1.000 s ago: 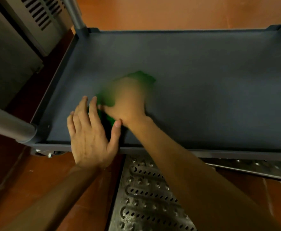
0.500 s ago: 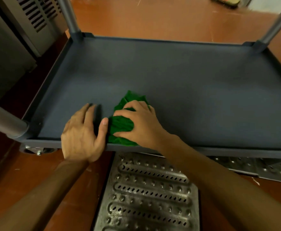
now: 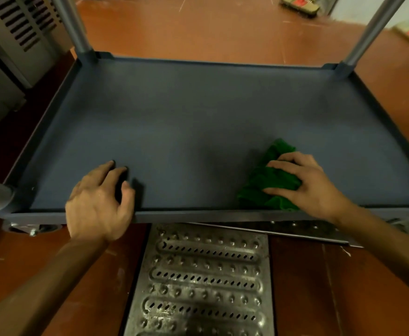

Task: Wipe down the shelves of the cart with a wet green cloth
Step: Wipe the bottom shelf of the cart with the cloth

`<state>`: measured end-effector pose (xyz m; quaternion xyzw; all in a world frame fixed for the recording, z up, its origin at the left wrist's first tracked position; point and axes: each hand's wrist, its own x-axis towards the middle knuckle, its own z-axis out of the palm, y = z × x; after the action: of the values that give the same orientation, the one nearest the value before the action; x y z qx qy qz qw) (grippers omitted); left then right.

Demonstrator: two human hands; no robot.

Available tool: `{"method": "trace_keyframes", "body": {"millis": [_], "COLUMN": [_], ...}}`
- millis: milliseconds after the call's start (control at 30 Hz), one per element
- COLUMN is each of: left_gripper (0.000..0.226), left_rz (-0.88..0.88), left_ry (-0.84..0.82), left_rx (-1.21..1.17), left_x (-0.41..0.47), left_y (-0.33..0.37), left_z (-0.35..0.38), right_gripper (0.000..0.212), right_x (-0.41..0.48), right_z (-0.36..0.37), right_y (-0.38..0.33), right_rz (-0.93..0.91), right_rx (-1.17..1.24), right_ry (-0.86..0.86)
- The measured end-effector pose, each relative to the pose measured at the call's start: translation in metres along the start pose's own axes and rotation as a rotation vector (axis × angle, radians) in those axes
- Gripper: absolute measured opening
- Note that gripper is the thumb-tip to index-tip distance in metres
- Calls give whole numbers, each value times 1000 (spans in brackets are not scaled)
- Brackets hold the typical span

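The right hand lies on the bunched green cloth, fingers and thumb curled round it, gripping it against the dark grey shelf of the cart at the near right, where the cloth's near end meets the near rim. The left hand drapes over that rim at the near left, well apart from the cloth, fingers loosely bent with tips on the shelf, holding nothing. A perforated metal drain grate lies in the reddish floor beside the cart's near side

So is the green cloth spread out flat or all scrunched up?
Scrunched up: the green cloth lies bunched in folds under the right hand.
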<state>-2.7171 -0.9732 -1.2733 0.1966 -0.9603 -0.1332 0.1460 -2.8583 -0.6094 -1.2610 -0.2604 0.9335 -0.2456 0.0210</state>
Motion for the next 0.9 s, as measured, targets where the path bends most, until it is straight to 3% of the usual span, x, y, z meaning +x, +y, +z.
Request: {"method": "trace_keyframes", "body": {"millis": [133, 300, 400, 533, 700, 767, 900], "left_gripper": [60, 59, 56, 48, 59, 64, 39], "left_rz": [-16, -31, -84, -160, -459, -623, -911], "left_ry": [-87, -369, -496, -578, -894, -920, -808], "left_rx": [56, 92, -48, -349, -697, -816, -987], "left_x": [4, 8, -2, -24, -49, -65, -78], "left_y": [1, 8, 29, 80, 144, 166, 212], "left_z": [-2, -14, -35, -82, -157, -198, -297], "right_gripper": [67, 66, 62, 51, 25, 20, 28], "right_x": [-3, -1, -12, -45, -70, -78, -95], "right_z": [9, 1, -12, -37, -102, -131, -203], "right_y": [-9, -34, -64, -125, -211, -245, -312], "right_rz": [129, 310, 437, 455, 592, 677, 814], "right_rx": [-107, -215, -21, 363, 950, 1082, 1234], "right_ry": [59, -103, -144, -178, -129, -106, -84]}}
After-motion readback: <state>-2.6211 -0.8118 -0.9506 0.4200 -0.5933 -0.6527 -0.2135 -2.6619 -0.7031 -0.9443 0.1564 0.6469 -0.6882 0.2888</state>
